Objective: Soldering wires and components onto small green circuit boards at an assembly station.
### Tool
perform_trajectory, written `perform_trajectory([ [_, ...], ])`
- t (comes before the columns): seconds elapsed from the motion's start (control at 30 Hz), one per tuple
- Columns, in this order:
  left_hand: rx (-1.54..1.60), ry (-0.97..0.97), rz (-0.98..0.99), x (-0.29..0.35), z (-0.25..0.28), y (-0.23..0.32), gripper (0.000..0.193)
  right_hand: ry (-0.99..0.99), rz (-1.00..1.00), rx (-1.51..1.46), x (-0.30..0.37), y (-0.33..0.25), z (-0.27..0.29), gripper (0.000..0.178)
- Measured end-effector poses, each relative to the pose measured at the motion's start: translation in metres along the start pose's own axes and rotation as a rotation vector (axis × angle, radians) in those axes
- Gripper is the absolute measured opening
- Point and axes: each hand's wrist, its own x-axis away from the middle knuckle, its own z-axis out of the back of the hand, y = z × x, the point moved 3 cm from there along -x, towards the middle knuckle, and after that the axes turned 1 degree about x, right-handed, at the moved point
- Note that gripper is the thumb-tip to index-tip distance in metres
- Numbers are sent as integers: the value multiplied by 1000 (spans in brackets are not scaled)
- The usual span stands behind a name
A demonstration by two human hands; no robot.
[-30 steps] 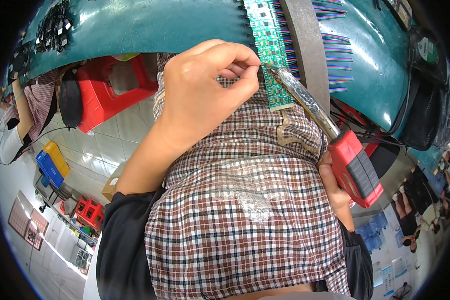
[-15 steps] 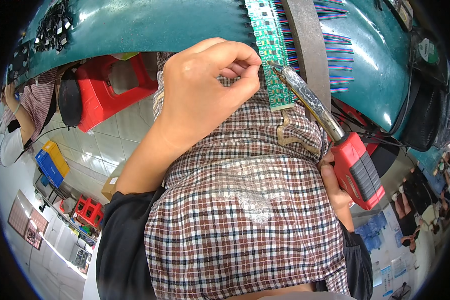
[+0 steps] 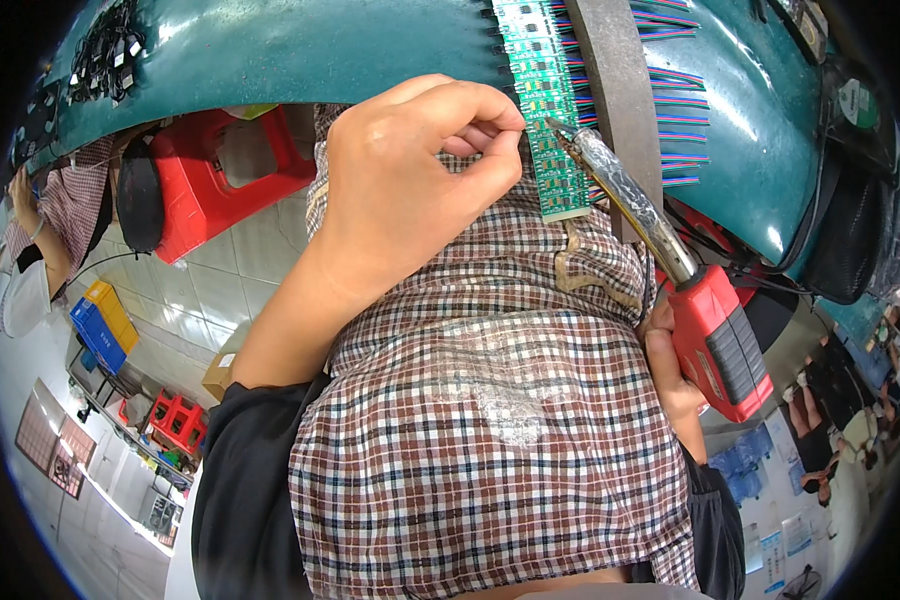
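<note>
A long green circuit board strip (image 3: pixel 562 190), made of several small sections, juts over the table's near edge. At its left edge, my left hand (image 3: pixel 395 175) pinches thumb and forefinger together; whatever lies between them is too small to make out. My right hand (image 3: pixel 667 365) grips a soldering iron (image 3: pixel 715 340) with a red and black handle. The iron's tip rests over the board, just right of my left fingertips; I cannot tell if it touches. Multicoloured wires (image 3: pixel 678 103) run from the board's right side under a grey bar (image 3: pixel 622 105).
The green table (image 3: pixel 320 50) carries a bundle of black cables (image 3: pixel 108 55) at the far left. A red stool (image 3: pixel 195 190) stands left, near another person's arm (image 3: pixel 45 230). Black equipment and cords (image 3: pixel 840 230) crowd the right. A checked apron (image 3: pixel 490 450) covers my lap.
The soldering iron's tip has shifted slightly right and up along the board, its handle moving a little right. My left hand has barely moved.
</note>
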Motion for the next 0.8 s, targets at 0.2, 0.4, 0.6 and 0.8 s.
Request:
perform_trajectory([
  [0.2,-3,-43,34,0,1,2,14,-32,32,46,5,7,3,35],
  [0.4,-10,-25,30,0,-1,0,12,-24,64,78,2,3,2,35],
  [0.6,-23,-2,24,1,-1,0,11,-9,-52,-20,4,3,1,33],
  [0.8,-13,-35,46,1,0,4,14,-49,-41,33,4,2,6,30],
])
